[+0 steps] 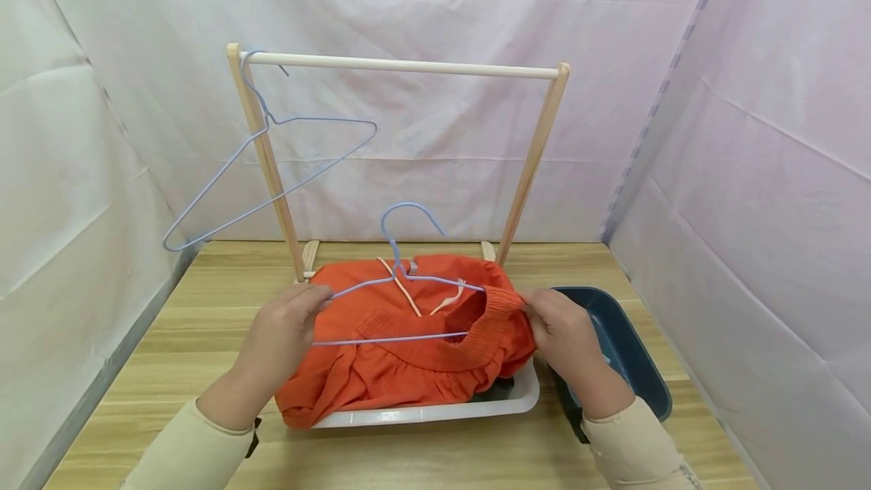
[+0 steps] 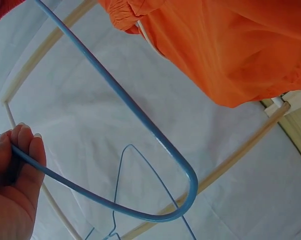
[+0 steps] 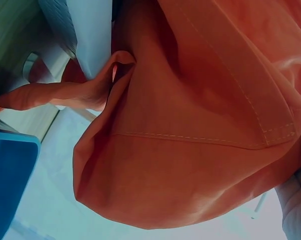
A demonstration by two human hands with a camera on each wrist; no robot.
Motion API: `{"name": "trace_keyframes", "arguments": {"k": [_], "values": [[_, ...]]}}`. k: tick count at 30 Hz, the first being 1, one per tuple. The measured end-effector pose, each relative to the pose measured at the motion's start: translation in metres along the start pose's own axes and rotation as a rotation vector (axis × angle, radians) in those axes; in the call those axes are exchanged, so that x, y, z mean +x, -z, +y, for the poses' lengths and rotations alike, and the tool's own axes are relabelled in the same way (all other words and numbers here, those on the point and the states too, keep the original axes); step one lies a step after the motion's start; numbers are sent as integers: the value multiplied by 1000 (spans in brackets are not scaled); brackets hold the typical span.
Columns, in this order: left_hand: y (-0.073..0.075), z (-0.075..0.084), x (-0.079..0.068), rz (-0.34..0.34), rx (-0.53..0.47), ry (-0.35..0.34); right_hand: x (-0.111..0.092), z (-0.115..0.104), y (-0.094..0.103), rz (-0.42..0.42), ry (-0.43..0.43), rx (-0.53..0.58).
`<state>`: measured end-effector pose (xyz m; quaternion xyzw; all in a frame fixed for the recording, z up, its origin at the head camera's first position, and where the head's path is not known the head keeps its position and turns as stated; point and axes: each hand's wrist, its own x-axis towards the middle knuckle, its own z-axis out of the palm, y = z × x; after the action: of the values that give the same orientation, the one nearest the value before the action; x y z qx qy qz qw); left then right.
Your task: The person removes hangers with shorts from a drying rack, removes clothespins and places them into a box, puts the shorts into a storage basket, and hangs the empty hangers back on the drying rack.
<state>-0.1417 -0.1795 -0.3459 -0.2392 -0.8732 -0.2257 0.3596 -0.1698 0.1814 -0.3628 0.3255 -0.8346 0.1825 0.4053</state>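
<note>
My left hand [image 1: 282, 331] grips the left shoulder of a blue wire hanger [image 1: 401, 339], fingers curled round the wire in the left wrist view. Its hook points up, above an orange garment [image 1: 401, 388]. At the right, my right hand [image 1: 563, 327] pinches the gathered elastic waistband [image 1: 500, 316]. The right end of the hanger lies inside that waistband, out of sight. The left part of the lower bar stays outside, in front of the cloth. In the right wrist view, a stitched orange panel [image 3: 190, 170] hides most of that hand.
A white basket [image 1: 422, 414] stands under the garment. Behind it is a wooden rack with a white rail [image 1: 408, 65]; a second blue hanger [image 1: 327, 119] hangs at its left end. A dark teal tray [image 1: 643, 358] sits beneath my right forearm. White curtains enclose the wooden table [image 1: 204, 308].
</note>
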Motion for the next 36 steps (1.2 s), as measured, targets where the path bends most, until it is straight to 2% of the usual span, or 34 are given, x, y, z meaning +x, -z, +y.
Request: {"name": "trace_keyframes", "arguments": {"k": [10,18,23,30,36], "values": [[3,-10,-4,40,16,-3,1,1,-2,-49,-34,8],[14,-23,-10,93,50,23,-2,2,-4,-76,-142,27],[20,-29,-13,107,74,20,-5,3,-7,-66,-165,37],[32,-40,-17,128,113,79,-11,7,-9,-43,-245,46],[42,-50,-20,189,109,117,-18,10,-14,-87,-304,37]]}}
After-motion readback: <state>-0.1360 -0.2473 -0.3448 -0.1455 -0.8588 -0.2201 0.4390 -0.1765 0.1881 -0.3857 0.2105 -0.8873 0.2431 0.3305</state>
